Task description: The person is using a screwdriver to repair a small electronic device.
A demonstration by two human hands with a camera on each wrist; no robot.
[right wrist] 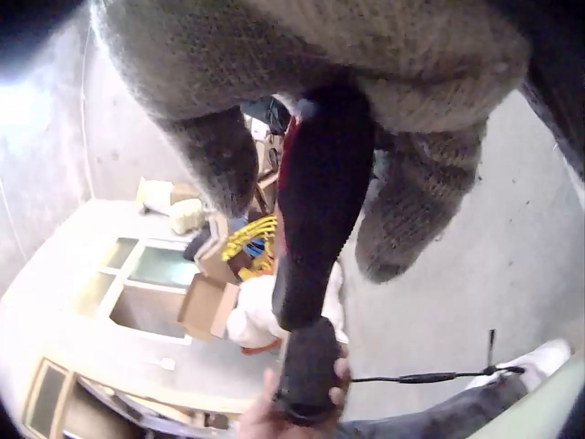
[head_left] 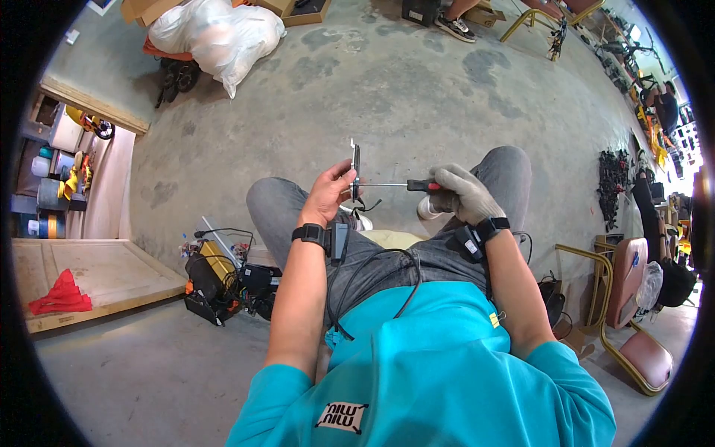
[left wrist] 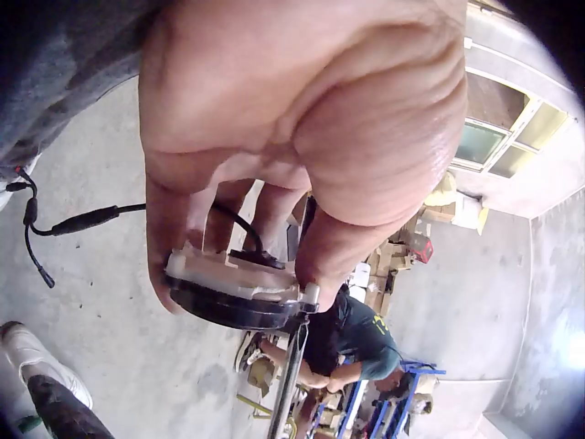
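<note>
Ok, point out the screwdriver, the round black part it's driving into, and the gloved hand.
screwdriver [head_left: 422, 185]: head view, on its black and red handle.
round black part [left wrist: 236, 311]: left wrist view, on its dark rim.
gloved right hand [head_left: 462, 195]: head view, on the glove's back.

Workshop: concrete floor, scattered parts

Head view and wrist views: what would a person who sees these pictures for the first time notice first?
At the centre, the bare left hand holds up a flat round black part with a trailing black cable, above the grey-trousered knees. The right hand in a grey knitted glove grips a black-and-red-handled screwdriver, its metal shaft lying level and meeting the part. To the left, a red cloth lies on a low wooden board.
</note>
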